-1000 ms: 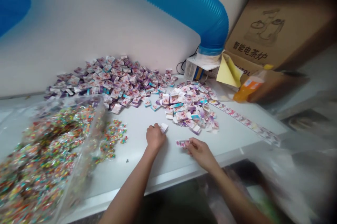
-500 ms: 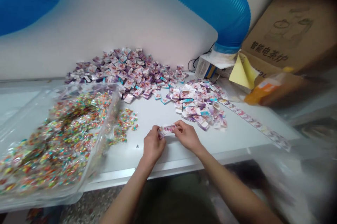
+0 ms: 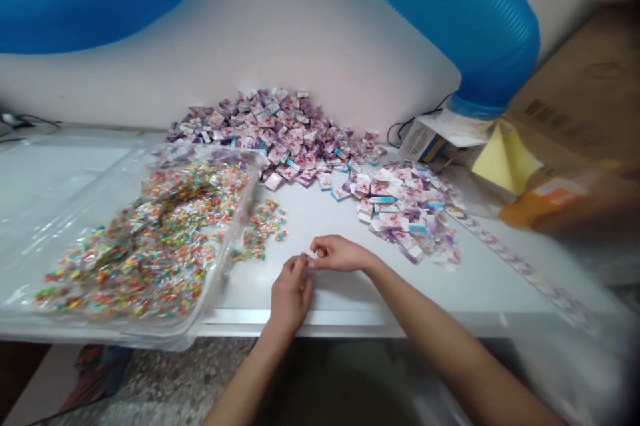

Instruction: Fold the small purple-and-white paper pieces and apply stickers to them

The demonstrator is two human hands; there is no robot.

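Surface: white table (image 3: 380, 296)
Hands: left hand (image 3: 290, 293), right hand (image 3: 340, 254) both pinching small packet (image 3: 306, 257) between them
Handling: probably light, flimsy; pinch edges

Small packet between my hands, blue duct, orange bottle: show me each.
small packet (image 3: 308, 257), head view, its visible white edge.
blue duct (image 3: 475, 26), head view, ribbed bend at right.
orange bottle (image 3: 547, 201), head view, blurred body.

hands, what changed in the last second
The left hand and right hand, apart a second ago, have come together and now both pinch one small packet between their fingertips. The packet piles, the candy bag and the table stayed as they were.
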